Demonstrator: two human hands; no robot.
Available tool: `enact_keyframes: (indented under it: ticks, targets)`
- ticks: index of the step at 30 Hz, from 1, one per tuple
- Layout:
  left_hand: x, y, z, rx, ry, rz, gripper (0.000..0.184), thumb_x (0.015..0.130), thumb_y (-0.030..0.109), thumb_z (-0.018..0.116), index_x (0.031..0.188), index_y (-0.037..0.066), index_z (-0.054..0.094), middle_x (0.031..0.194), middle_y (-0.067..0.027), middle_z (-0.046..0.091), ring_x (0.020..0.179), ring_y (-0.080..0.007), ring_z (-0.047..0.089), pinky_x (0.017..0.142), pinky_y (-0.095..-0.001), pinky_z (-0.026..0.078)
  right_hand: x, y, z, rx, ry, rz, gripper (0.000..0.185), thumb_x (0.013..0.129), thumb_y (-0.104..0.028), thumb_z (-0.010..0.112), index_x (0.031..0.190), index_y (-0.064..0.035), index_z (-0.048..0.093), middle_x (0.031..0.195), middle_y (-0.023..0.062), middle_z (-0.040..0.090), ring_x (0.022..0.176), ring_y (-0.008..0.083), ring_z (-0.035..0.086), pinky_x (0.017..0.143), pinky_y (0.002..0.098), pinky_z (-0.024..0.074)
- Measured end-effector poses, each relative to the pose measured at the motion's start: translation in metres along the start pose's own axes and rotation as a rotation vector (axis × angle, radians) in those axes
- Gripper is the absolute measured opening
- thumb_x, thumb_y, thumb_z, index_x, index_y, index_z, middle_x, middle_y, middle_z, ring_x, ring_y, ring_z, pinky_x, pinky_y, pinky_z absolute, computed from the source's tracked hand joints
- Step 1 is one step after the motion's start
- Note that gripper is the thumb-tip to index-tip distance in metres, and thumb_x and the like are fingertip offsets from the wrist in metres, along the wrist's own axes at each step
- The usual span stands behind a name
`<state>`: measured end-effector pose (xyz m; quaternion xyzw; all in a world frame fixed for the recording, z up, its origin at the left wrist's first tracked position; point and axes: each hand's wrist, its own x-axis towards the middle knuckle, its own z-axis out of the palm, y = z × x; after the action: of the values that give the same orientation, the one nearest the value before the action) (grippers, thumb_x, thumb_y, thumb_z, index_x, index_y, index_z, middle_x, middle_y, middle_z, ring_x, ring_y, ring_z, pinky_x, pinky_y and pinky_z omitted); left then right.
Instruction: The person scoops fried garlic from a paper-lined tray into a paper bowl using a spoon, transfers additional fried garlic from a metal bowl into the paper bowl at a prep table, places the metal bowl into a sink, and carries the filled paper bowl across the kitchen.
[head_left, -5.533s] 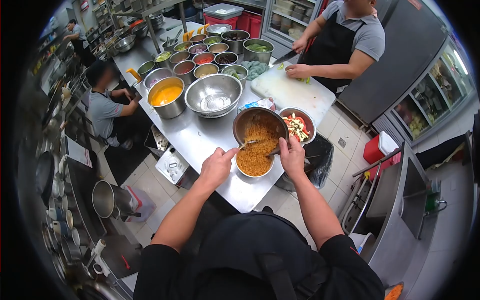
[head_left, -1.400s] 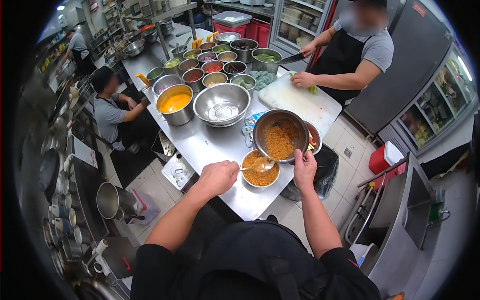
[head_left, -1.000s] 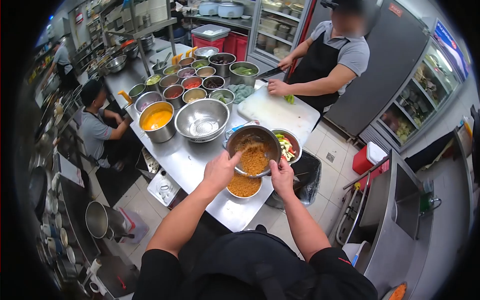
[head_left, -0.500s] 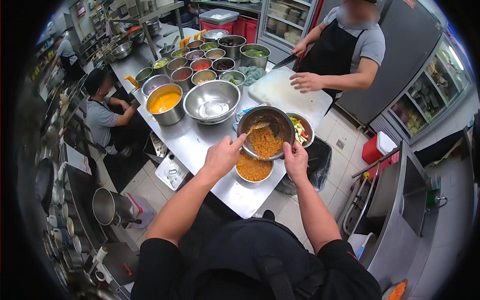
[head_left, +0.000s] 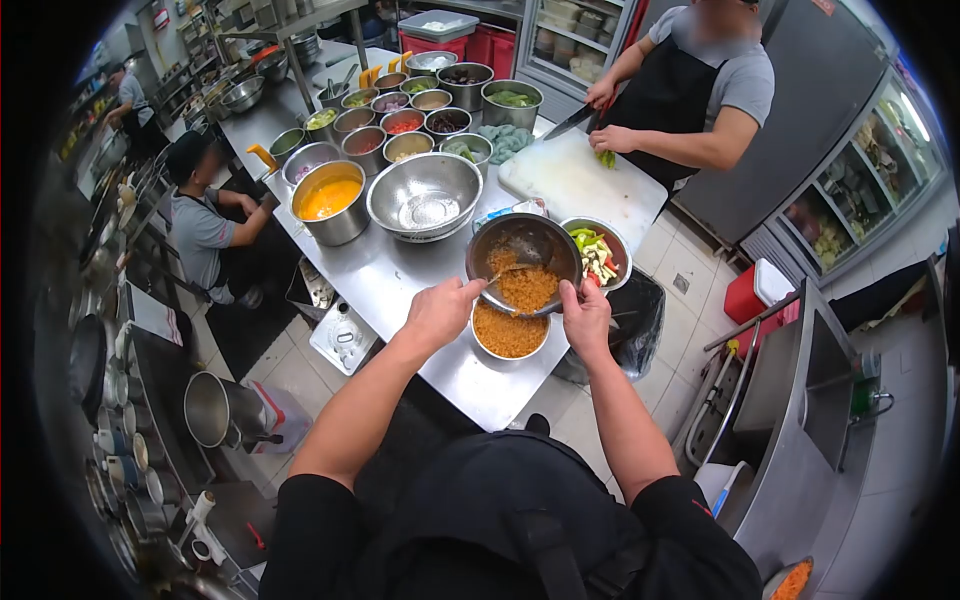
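My left hand is closed round the handle of a spoon, whose head rests in the orange food inside a dark metal bowl. With closed fingers my right hand grips that bowl's lower right rim, and the bowl is tilted toward me. Below it, partly covered by it, a smaller bowl full of orange crumbly food stands on the metal table. A bowl of cut vegetables stands just right of the tilted bowl.
A large empty metal bowl, a pot of orange liquid and several food containers stand farther back. Across a white cutting board, a co-worker holds a knife and greens. Another person is at the left.
The spoon has shifted within the tilted bowl, its head now lower among the orange food. The co-worker's free hand, raised over the board half a second ago, now rests on greens.
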<state>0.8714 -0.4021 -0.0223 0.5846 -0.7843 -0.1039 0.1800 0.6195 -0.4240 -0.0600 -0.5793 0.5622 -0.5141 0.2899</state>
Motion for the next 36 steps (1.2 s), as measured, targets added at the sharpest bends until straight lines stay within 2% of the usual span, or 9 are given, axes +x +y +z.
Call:
enact_keyframes:
  ticks: [5,12,15,18,20,21,24,29,36]
  targets:
    - [-0.009,-0.007,0.004,-0.073,-0.012,-0.01,0.034,0.09,0.008,0.054,0.12,0.019,0.064,0.084,-0.0145,0.061,0.079,-0.0347,0.063,0.072,-0.045,0.052,-0.006,0.0,0.007,0.035,-0.008,-0.01,0.016,0.094,-0.016,0.065,0.093,-0.0002,0.064,0.069,0.0036,0.061,0.063,0.0084,0.054,0.06,0.0278,0.0466]
    - [-0.021,-0.009,0.01,-0.143,-0.047,-0.027,0.036,0.09,0.006,0.053,0.123,0.015,0.063,0.089,-0.0172,0.064,0.084,-0.0359,0.063,0.076,-0.0454,0.051,-0.006,0.003,0.014,0.031,0.017,-0.053,0.017,0.096,-0.014,0.064,0.086,0.0003,0.06,0.073,-0.0009,0.061,0.067,0.0039,0.051,0.059,0.0235,0.0448]
    - [-0.029,-0.009,0.014,-0.157,-0.051,-0.027,0.035,0.09,0.008,0.052,0.123,0.015,0.063,0.09,-0.0167,0.064,0.085,-0.0355,0.063,0.078,-0.0453,0.051,-0.008,0.0,0.011,0.049,0.007,-0.012,0.013,0.094,-0.014,0.064,0.098,-0.0012,0.065,0.072,0.0034,0.064,0.065,0.0083,0.057,0.062,0.027,0.0478]
    - [-0.042,-0.009,0.017,-0.183,-0.047,-0.038,0.035,0.091,0.011,0.051,0.123,0.018,0.064,0.089,-0.0144,0.063,0.085,-0.0341,0.063,0.078,-0.0452,0.052,-0.011,-0.008,0.013,0.123,0.027,-0.033,0.018,0.096,-0.014,0.065,0.085,-0.0003,0.059,0.072,-0.0019,0.059,0.065,0.004,0.048,0.058,0.0239,0.0433]
    - [-0.051,-0.006,0.016,-0.194,-0.047,-0.05,0.035,0.09,0.011,0.054,0.123,0.018,0.064,0.087,-0.0133,0.062,0.084,-0.0333,0.063,0.078,-0.0445,0.052,-0.011,-0.007,0.012,0.084,0.033,-0.045,0.018,0.095,-0.014,0.065,0.085,-0.0005,0.059,0.071,-0.0018,0.059,0.065,0.004,0.048,0.057,0.0239,0.0428]
    - [-0.055,-0.006,0.016,-0.201,-0.02,-0.035,0.035,0.09,0.009,0.054,0.122,0.017,0.064,0.084,-0.0135,0.061,0.081,-0.0334,0.062,0.075,-0.0444,0.052,-0.01,-0.007,0.012,0.065,0.036,-0.052,0.018,0.095,-0.014,0.065,0.085,-0.0005,0.059,0.071,-0.0018,0.059,0.064,0.0039,0.047,0.057,0.0239,0.0426]
    - [-0.065,-0.004,0.018,-0.201,0.042,0.008,0.035,0.088,0.006,0.056,0.12,0.016,0.065,0.08,-0.0136,0.058,0.075,-0.0334,0.061,0.07,-0.0441,0.051,-0.008,-0.002,0.011,0.055,0.016,-0.023,0.017,0.094,-0.01,0.063,0.109,-0.0026,0.067,0.076,0.0015,0.064,0.066,0.0072,0.057,0.064,0.0255,0.0481]
    - [-0.074,-0.006,0.015,-0.154,0.066,0.039,0.036,0.087,0.004,0.057,0.119,0.017,0.066,0.08,-0.0127,0.057,0.071,-0.0328,0.06,0.067,-0.0442,0.051,-0.004,-0.001,0.009,0.036,0.017,-0.024,0.017,0.093,-0.01,0.064,0.108,-0.0024,0.067,0.076,0.002,0.064,0.066,0.0075,0.057,0.064,0.0256,0.0479]
    - [-0.016,-0.006,0.0,-0.036,0.307,0.012,0.037,0.086,0.005,0.058,0.121,0.015,0.064,0.085,-0.0121,0.058,0.072,-0.0321,0.062,0.065,-0.0428,0.053,-0.003,-0.003,0.007,0.038,0.011,-0.058,0.016,0.093,-0.01,0.064,0.106,-0.0022,0.067,0.077,0.0028,0.064,0.067,0.0089,0.058,0.064,0.0269,0.0487]
